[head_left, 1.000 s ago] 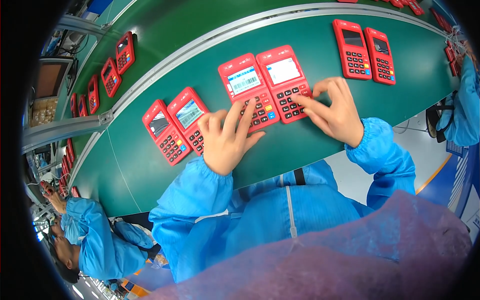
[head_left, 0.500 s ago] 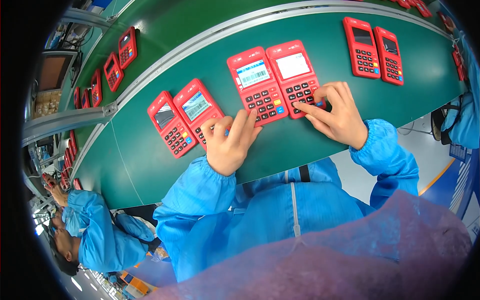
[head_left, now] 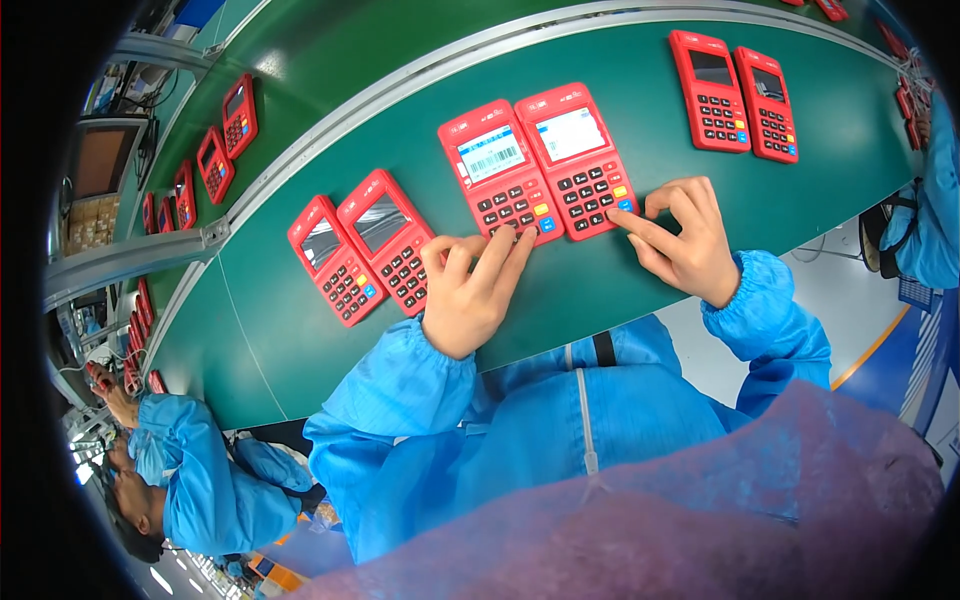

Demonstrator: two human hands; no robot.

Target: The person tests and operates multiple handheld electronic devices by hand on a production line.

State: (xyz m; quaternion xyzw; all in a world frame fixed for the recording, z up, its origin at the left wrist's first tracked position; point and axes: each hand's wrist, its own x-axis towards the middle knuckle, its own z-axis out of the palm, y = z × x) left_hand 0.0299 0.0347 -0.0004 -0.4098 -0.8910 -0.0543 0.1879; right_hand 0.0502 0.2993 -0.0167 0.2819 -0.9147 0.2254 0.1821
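Two red payment terminals lie side by side in front of me on the green bench. The left one (head_left: 487,158) has a lit screen with a barcode. My left hand (head_left: 468,305) is open, its fingertips at that terminal's bottom keys. The right one (head_left: 570,138) shows a mostly white lit screen. My right hand (head_left: 690,240) is open too, with its index fingertip at the lower right keys. Left of these lie another terminal (head_left: 382,220) with a dark, glossy screen, partly behind my left hand, and an outer terminal (head_left: 337,262).
Two more terminals, a nearer-in one (head_left: 709,90) and an outer one (head_left: 768,103), lie at the right. A metal rail (head_left: 400,85) edges the bench's far side; terminals (head_left: 239,116) sit beyond it. A co-worker's blue sleeve (head_left: 190,440) is at the lower left.
My right index finger has moved from the keypad's left keys to its lower right. My left fingertips have shifted onto the bottom keys. The second terminal from the left went from lit barcode to dark.
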